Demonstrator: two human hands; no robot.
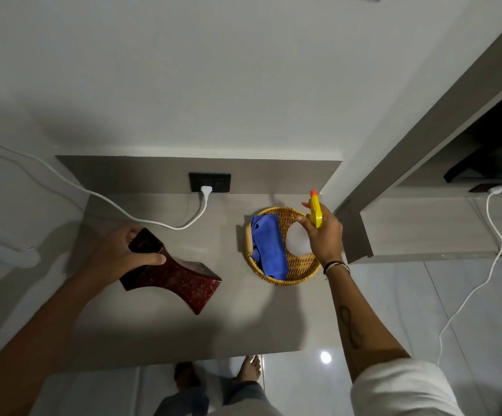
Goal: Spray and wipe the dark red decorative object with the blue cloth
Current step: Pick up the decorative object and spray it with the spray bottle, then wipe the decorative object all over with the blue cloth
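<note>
Nearest me, both forearms reach over the table. Left hand clamps the dark red decorative object; right hand grips the spray bottle above the basket holding the blue cloth. I'd aim the nozzle left before squeezing.

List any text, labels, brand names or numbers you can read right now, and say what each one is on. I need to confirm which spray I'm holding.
None can be read in the head view.
Spray bottle in the right hand: yellow head and orange nozzle show, no label visible.
Dark red decorative object, held by the left hand: speckled pattern only, no text.
Blue cloth and wicker basket: no tags visible.
Wall socket: no marking readable.
</note>
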